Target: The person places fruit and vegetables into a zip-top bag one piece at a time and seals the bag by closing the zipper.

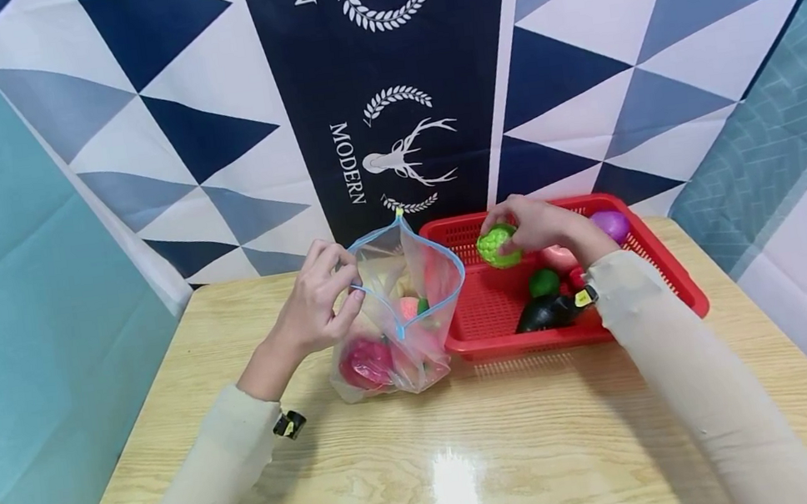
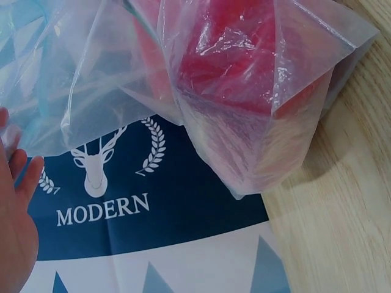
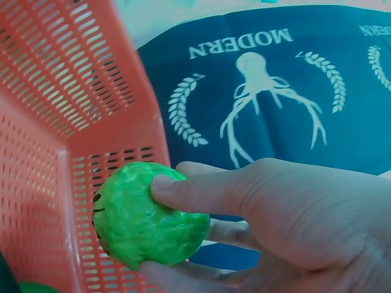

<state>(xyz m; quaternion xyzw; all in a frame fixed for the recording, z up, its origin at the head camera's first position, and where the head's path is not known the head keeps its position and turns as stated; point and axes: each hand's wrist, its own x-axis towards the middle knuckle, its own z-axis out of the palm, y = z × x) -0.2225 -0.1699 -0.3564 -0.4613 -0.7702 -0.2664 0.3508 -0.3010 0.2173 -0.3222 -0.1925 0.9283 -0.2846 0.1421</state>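
My left hand (image 1: 322, 300) pinches the blue-edged rim of a clear zip bag (image 1: 429, 375), whose mouth gapes open. Inside the bag, a dark pink-red piece (image 1: 368, 363) lies low, with other pink, green and pale pieces around it. Over the left part of a red basket (image 1: 485, 301), my right hand (image 1: 540, 225) grips a bumpy green toy custard apple (image 1: 497, 246). In the right wrist view the thumb lies across the custard apple (image 3: 146, 217) and other fingers hold it from below. The left wrist view catches only the edge of my left hand (image 2: 15, 226).
Below my right wrist in the basket lie a black eggplant (image 1: 541, 315), a round green piece (image 1: 543, 283) and a pink piece (image 1: 559, 258). A purple piece (image 1: 612, 225) sits at the basket's far right. Patterned cloth (image 1: 388, 60) hangs behind the wooden table (image 1: 370, 475).
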